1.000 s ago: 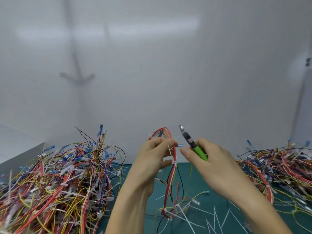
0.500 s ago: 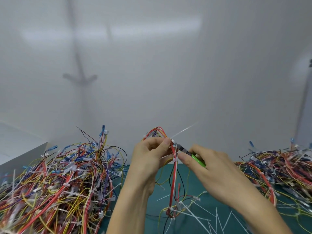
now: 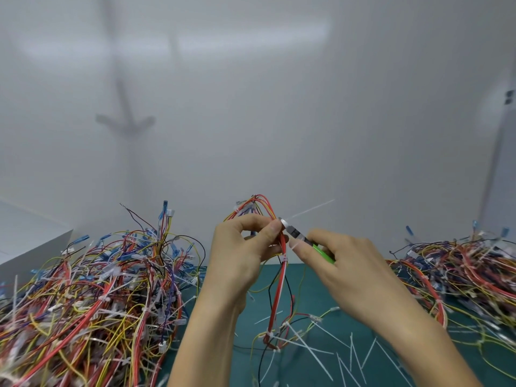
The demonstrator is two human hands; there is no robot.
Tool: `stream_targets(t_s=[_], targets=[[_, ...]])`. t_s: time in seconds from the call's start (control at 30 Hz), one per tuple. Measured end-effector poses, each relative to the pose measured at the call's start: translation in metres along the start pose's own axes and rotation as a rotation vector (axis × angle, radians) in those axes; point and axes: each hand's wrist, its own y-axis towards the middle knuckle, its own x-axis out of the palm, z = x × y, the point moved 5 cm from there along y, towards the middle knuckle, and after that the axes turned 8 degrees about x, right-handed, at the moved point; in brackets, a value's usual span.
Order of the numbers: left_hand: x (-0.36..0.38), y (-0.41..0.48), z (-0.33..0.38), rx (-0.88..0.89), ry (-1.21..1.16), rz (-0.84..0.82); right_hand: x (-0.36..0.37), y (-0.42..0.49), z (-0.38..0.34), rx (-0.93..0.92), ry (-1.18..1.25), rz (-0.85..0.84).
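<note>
My left hand (image 3: 240, 252) holds up a bundle of red, yellow and black wires (image 3: 280, 289), pinching it near its looped top. My right hand (image 3: 343, 263) grips a green-handled cutting tool (image 3: 310, 244), whose dark metal tip sits against a white cable tie (image 3: 307, 210) on the bundle, right beside my left fingertips. The tie's thin tail sticks out up and to the right. The lower end of the bundle hangs down to the green mat (image 3: 321, 297).
A big heap of tangled coloured wires (image 3: 92, 297) fills the left of the mat, another heap (image 3: 469, 272) lies at the right. Several cut white tie tails (image 3: 343, 353) are scattered on the mat in front. A white wall stands behind, a white box (image 3: 28, 241) at far left.
My right hand brought the tool down from pointing upward to the cable tie on the bundle. The tie's tail now sticks out to the upper right. My left hand kept its hold.
</note>
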Motion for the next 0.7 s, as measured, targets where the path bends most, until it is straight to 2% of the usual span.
stream_targets(t_s=[0.3, 0.7], targets=[[-0.004, -0.001, 0.015, 0.094, 0.047, -0.007, 0.0, -0.002, -0.006, -0.029, 0.028, -0.024], [-0.001, -0.004, 0.023, 0.111, 0.033, -0.012, 0.001, -0.004, -0.01, -0.021, 0.096, -0.042]])
